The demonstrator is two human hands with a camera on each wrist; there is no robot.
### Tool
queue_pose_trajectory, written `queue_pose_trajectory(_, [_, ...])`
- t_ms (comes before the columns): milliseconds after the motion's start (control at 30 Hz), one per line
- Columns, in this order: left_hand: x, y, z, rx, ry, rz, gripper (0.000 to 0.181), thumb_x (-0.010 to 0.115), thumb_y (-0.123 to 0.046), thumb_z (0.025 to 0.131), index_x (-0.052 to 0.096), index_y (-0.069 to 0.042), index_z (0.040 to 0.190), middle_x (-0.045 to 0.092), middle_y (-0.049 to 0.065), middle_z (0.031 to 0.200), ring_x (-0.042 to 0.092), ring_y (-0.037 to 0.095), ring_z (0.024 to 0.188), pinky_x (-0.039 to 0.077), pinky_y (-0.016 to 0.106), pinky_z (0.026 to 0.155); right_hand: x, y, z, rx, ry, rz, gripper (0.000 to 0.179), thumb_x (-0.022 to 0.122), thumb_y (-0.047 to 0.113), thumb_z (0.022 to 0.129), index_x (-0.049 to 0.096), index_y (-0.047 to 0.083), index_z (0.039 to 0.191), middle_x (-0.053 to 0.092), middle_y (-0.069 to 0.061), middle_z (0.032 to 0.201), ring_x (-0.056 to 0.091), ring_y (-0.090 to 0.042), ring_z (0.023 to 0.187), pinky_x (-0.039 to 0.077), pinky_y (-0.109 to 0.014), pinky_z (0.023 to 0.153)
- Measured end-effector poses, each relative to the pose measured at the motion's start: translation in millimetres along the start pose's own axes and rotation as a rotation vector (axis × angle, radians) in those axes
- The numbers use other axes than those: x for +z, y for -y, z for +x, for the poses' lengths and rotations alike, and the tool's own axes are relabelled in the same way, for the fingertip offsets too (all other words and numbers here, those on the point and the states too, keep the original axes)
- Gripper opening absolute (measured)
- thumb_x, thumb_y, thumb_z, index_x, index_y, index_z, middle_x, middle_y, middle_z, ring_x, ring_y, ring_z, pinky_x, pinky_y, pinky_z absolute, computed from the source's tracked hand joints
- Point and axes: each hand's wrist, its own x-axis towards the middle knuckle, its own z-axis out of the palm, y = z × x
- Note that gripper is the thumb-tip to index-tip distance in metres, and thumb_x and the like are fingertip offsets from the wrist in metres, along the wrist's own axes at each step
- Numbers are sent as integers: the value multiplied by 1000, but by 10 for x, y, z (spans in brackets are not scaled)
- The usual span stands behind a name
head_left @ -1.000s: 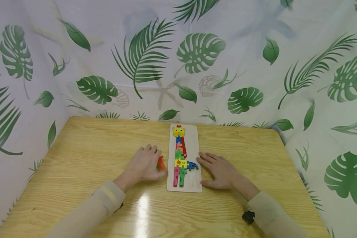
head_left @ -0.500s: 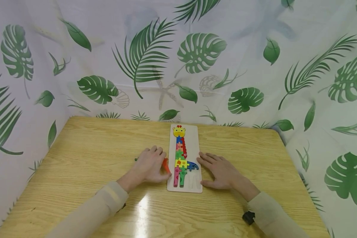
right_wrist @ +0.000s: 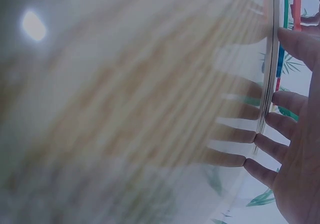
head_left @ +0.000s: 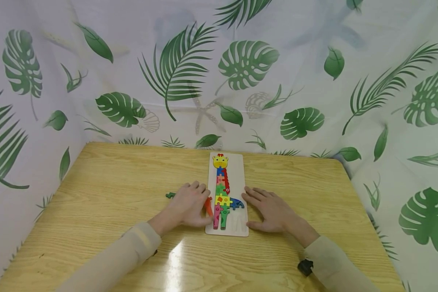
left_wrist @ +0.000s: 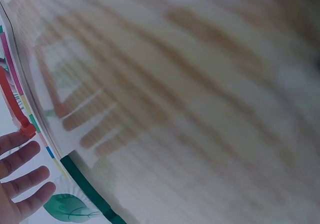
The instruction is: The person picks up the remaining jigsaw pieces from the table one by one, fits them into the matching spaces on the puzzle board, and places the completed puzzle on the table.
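My left hand (head_left: 190, 204) pinches an orange puzzle piece (head_left: 208, 207) at the left edge of a pale giraffe puzzle board (head_left: 235, 170). The same orange piece (left_wrist: 15, 106) shows between thumb and fingers in the left wrist view. Coloured pieces fill the giraffe's yellow head (head_left: 220, 161), neck, body and two legs; a blue piece (head_left: 236, 203) extends from the body. Bare leg-shaped recesses lie at the board's lower right. With fingers spread, my right hand (head_left: 271, 209) rests against the board's right edge; its fingertips (right_wrist: 260, 143) touch near that edge in the right wrist view.
A dark green puzzle piece (head_left: 170, 195) lies on the wooden table (head_left: 124, 178), just left of my left hand and partly hidden by it. Behind the table's far edge hangs a leaf-patterned cloth (head_left: 190, 65).
My left hand has moved right with the orange piece, up to the board's left edge. The green piece has come into view behind it. My right hand stays in place.
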Motion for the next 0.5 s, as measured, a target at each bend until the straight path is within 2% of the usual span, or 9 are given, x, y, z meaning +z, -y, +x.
queue_pose_trajectory(200, [6, -37, 22, 27, -4, 10, 78, 56, -76, 87, 68, -11, 128, 70, 7, 125, 63, 24, 107, 57, 39, 90, -19, 10, -8, 3, 0, 7, 91, 59, 70, 94, 35, 20, 166, 30, -5, 175, 34, -37, 160, 37, -64, 123])
queue_pose_trajectory(500, [4, -76, 65, 53, 12, 1, 76, 56, -73, 86, 67, -13, 130, 70, 4, 124, 61, 22, 106, 56, 38, 91, -37, 13, -12, -12, -2, -4, 90, 58, 70, 94, 36, 19, 166, 31, -7, 175, 37, -38, 158, 39, -64, 121])
